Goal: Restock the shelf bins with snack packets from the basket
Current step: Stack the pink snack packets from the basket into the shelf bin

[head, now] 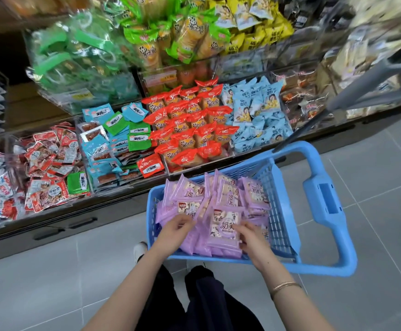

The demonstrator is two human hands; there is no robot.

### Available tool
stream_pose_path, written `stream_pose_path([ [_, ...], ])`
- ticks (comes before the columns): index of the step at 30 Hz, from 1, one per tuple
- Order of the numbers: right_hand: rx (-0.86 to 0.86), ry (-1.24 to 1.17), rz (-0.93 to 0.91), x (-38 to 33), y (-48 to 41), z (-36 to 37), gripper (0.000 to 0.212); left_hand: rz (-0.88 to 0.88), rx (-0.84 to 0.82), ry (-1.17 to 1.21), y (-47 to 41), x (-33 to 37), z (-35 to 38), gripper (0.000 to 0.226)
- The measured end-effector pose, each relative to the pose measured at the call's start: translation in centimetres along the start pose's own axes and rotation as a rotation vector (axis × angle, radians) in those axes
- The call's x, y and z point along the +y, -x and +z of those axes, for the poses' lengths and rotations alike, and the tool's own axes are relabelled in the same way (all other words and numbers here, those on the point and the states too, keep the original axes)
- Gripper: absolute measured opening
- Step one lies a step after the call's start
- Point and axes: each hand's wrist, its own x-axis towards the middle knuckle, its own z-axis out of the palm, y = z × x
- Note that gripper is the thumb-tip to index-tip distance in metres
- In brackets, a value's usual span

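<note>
A blue plastic basket (323,263) stands on the floor in front of the shelf, filled with several purple snack packets (190,192). My left hand (174,231) reaches into the basket's left side, its fingers curled round the edge of purple packets. My right hand (252,237) grips a stack of purple packets (223,229) at its right edge, the top one face up. Clear shelf bins (123,185) hold red (190,130), light blue (259,120), teal and green packets.
The basket's blue handle (326,199) rises at the right. A grey metal frame (371,80) leans at the upper right. Upper bins carry green (75,58) and yellow packets (256,27). Grey floor tiles (51,283) lie around my legs and shoes.
</note>
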Motion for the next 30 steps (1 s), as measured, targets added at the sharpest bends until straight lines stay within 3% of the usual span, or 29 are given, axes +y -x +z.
stream_pose_path([
  [3,-0.134,-0.061,0.022,-0.3,-0.2,1.9,0.006,-0.064,-0.112,0.039,0.1,1.4,1.7,0.042],
  [7,-0.175,-0.134,0.07,-0.8,-1.0,3.5,0.008,-0.157,-0.068,0.281,0.0,1.2,1.9,0.049],
  [14,0.127,-0.407,0.33,-1.3,-5.9,2.2,0.021,-0.184,0.107,0.516,0.9,0.3,-1.6,0.015],
  [18,0.112,-0.484,0.415,-2.4,-7.6,3.5,0.021,-0.164,0.168,0.569,2.0,0.0,-3.5,0.016],
  [26,0.153,-0.5,0.39,-2.0,-7.1,4.3,0.022,-0.145,0.266,0.581,1.9,-0.4,-4.7,0.021],
  [30,0.015,-0.307,0.273,-1.7,-4.4,4.1,0.018,-0.14,0.27,0.501,1.2,-0.3,-4.0,0.024],
])
